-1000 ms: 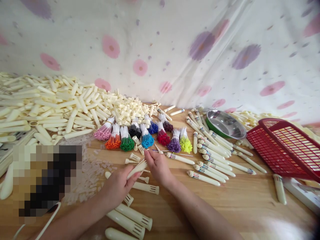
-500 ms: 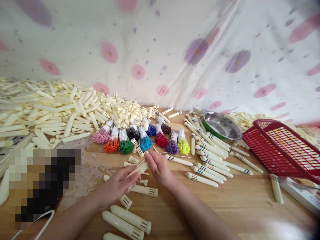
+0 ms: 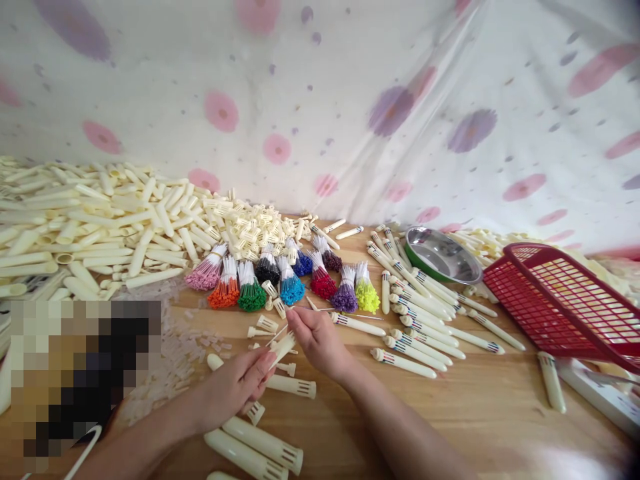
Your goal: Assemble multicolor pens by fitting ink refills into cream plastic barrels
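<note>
My left hand (image 3: 245,377) is closed around a cream pen barrel (image 3: 284,348), whose end points up and to the right. Just beyond that end, my right hand (image 3: 316,339) is pinched; what sits between its fingertips is hidden. A thin rod shows beside the barrel, close to the right fingertips. Past the hands stand bundles of refills with coloured ends, among them a light blue bundle (image 3: 291,288), a red bundle (image 3: 323,280) and a yellow bundle (image 3: 367,293). Slotted barrels (image 3: 265,441) lie under and in front of the left hand.
A heap of cream barrels (image 3: 100,220) fills the left, beside slotted small parts (image 3: 245,223) and scattered clear tubes (image 3: 173,353). On the right lie several filled pens (image 3: 407,363), a metal bowl (image 3: 443,257) and a red basket (image 3: 565,300). A patterned curtain (image 3: 320,100) hangs behind.
My left hand has turned and shifted slightly, so the barrel's end shows more plainly below the right fingers. The right hand has moved a little left, still pinched.
</note>
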The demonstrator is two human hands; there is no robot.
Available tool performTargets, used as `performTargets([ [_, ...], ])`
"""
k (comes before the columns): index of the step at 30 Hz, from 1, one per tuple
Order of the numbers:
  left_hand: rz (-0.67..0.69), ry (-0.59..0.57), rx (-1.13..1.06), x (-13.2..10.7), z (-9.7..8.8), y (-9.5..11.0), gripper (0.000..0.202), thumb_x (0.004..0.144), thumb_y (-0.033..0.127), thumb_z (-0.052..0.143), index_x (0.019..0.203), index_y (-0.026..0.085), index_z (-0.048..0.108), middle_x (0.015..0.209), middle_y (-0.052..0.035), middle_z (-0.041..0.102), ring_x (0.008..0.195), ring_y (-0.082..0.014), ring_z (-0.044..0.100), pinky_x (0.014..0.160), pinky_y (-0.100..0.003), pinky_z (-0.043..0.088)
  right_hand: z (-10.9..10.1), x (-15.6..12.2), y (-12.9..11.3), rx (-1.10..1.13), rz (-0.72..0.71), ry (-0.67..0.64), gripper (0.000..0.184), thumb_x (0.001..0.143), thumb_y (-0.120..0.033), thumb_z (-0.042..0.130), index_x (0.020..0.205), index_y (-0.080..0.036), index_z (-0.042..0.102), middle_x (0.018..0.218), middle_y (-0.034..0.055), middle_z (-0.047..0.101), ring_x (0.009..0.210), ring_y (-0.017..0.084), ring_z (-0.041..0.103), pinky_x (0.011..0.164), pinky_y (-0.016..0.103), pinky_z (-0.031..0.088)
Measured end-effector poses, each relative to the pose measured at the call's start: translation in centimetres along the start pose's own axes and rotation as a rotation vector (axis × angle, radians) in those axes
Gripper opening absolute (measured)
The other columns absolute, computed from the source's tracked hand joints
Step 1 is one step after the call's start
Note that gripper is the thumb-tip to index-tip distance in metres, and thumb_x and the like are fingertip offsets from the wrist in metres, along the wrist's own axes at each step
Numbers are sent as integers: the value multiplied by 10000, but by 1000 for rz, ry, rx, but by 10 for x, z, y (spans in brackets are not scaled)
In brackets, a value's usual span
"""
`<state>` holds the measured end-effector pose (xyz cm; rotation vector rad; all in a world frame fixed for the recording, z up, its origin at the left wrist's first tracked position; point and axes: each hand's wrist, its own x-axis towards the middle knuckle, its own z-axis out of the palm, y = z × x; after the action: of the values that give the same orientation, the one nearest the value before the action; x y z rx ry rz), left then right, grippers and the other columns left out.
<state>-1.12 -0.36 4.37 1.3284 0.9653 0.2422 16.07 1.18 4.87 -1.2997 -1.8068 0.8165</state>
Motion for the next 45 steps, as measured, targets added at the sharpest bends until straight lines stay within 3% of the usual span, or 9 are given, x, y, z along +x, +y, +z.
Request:
performTargets([
  [6, 207, 351, 599, 3, 2, 3, 319, 903, 412, 295, 874, 207, 537, 795, -32, 633, 757, -197, 607, 651, -279, 416, 10, -3, 7, -162, 55, 117, 424, 887, -413, 347, 530, -190, 296, 493, -47, 302, 471, 77, 279, 464, 218, 206],
  [10, 243, 417, 922, 3, 8, -1, 348, 913, 373, 266, 848, 179, 548, 682, -59, 655, 637, -227, 634, 556, -289, 401, 13, -4, 4, -54, 95, 132, 468, 884, -465, 335, 510, -188, 282, 485, -46, 273, 466, 72, 259, 443, 214, 202],
  [17, 361, 442, 955, 1, 9, -3, 355, 917, 352, 264, 808, 186, 558, 655, -52, 671, 585, -196, 641, 513, -259, 396, 15, -4, 5, 164, 133, 91, 451, 874, -457, 343, 516, -183, 333, 501, -43, 291, 484, 71, 268, 432, 199, 231],
  [25, 284, 484, 824, 5, 11, -4, 317, 874, 394, 346, 803, 184, 573, 592, -29, 589, 558, -183, 569, 513, -257, 346, 19, -1, 10, 140, 181, 103, 461, 862, -479, 348, 508, -184, 338, 495, -45, 285, 479, 71, 270, 431, 200, 234],
  [28, 197, 306, 360, 4, 5, 6, 332, 839, 477, 403, 754, 184, 537, 616, 14, 509, 538, -121, 469, 485, -215, 320, 16, -2, 9, 87, 95, 162, 456, 884, -462, 330, 523, -183, 346, 500, -41, 306, 479, 72, 281, 447, 209, 243],
  [32, -179, -321, -378, 3, -7, 13, 493, 766, 670, 368, 745, 186, 462, 526, 92, 300, 386, -47, 126, 338, -175, 72, 8, -6, 9, 14, -140, 142, 485, 909, -454, 258, 512, -189, 343, 494, -25, 328, 481, 86, 317, 472, 230, 268],
  [34, -228, -445, -491, 3, -9, 10, 497, 726, 691, 419, 685, 196, 402, 494, 115, 219, 385, -42, 59, 339, -185, 10, 8, -6, 11, 11, -172, 120, 487, 915, -439, 250, 513, -188, 358, 489, -22, 346, 478, 88, 331, 474, 232, 274],
  [39, -51, -86, -160, 2, 0, 6, 478, 746, 674, 395, 656, 205, 362, 508, 105, 277, 408, -55, 191, 372, -178, 168, 17, -4, 12, 79, 15, 122, 449, 900, -433, 311, 524, -188, 330, 489, -38, 324, 463, 73, 298, 438, 211, 251],
  [45, 150, 225, 420, 1, 7, 15, 310, 868, 409, 333, 685, 212, 488, 574, 34, 496, 553, -147, 503, 546, -251, 367, 14, -1, 8, 79, 60, 133, 439, 887, -438, 319, 524, -193, 291, 499, -42, 282, 472, 75, 260, 438, 210, 232],
])
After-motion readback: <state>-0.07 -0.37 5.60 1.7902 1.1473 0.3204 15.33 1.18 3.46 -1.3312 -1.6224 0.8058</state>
